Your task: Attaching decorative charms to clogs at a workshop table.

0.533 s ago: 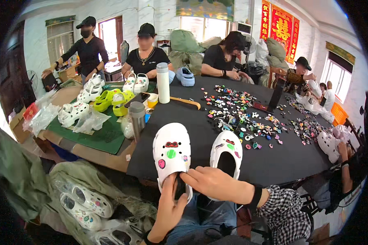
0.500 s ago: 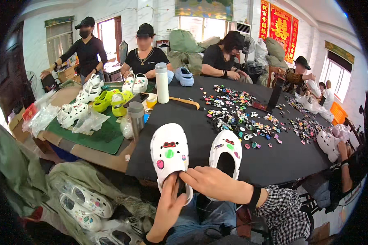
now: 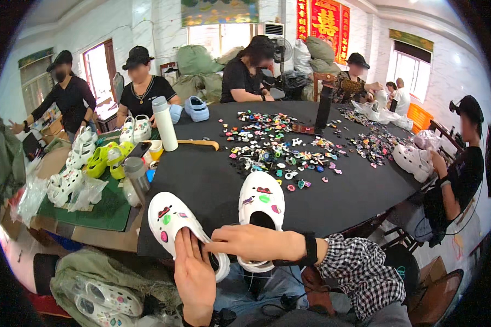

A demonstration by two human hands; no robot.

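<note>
The left hand lies with flat, straight fingers against the heel end of a white foam clog with small coloured charms. This hand supports the shoe but its grip is released, not closed around it. The right hand reaches across from the right, and its fingers pinch the heel strap area of the same clog, so this hand is grasping the shoe. The clog hangs over the near edge of the round black surface, tilted, with its toe pointing to the far left.

Just beside it, on the near edge of the surface, a second white foam clog with charms stands flat. Both clogs already carry several charms on the top: a red one, green ones and a pink one show on each. I judge that the decorating of this pair is well advanced, maybe almost finished, but I cannot tell if every hole is filled.

A large scatter of small coloured shoe charms remains in the middle of the surface. More white and yellow-green clogs wait on the green mat at the left, so much work seems left.
</note>
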